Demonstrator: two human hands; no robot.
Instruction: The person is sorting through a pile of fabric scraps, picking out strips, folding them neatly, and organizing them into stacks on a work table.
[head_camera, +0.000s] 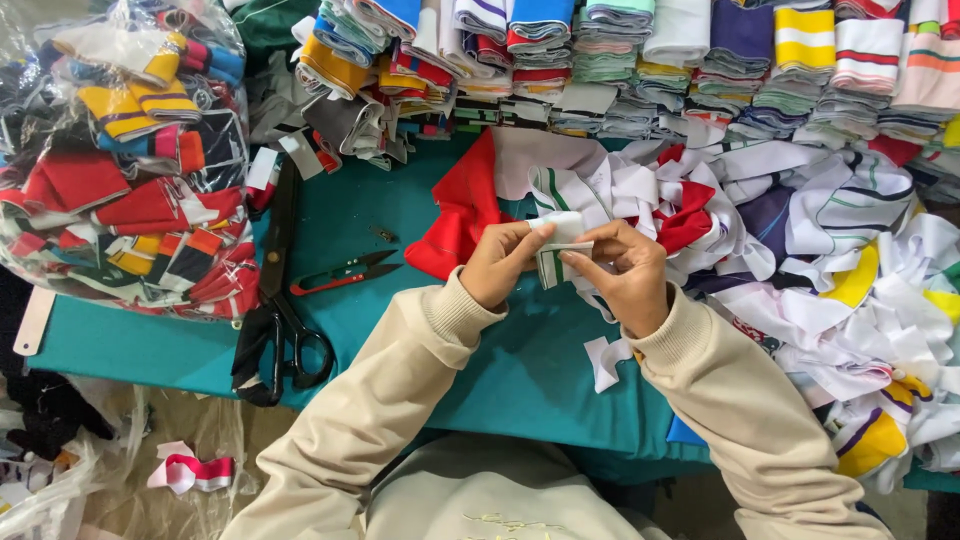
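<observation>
Two arms in beige sleeves reach forward from the bottom edge, elbows out, wrists angled inward. The left hand (497, 265) and right hand (622, 272) meet at centre, fingers curled, thumbs and fingertips pinched together facing each other.

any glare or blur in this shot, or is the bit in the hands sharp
Head view: even, soft light with faint shadows; white glare streaks on the clear plastic bag; the white, green-striped fabric strip between the left hand and right hand is sharp; straight stacks bow towards the frame edges, a wide-lens effect.
</observation>
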